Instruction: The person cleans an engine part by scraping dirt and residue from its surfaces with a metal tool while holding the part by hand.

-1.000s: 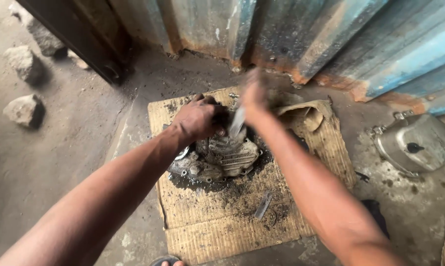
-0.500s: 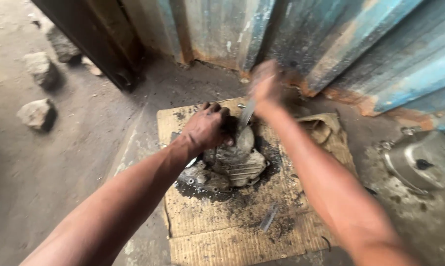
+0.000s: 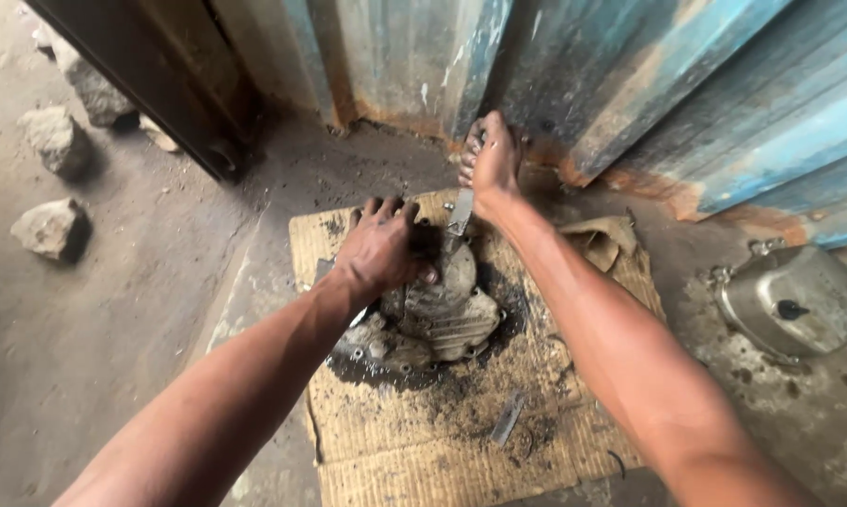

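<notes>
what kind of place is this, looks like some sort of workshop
Probably a rough, informal repair spot on the ground. A greasy engine casing sits on a sheet of cardboard over a dirt and concrete floor, against a rusty blue corrugated metal wall, with another metal engine cover nearby.

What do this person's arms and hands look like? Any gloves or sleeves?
No gloves or sleeves show: both forearms are bare up to the frame edge. The left hand and right hand are smeared with dark grease and grime, heaviest on the fingers. No watch, rings or bands show.
</notes>
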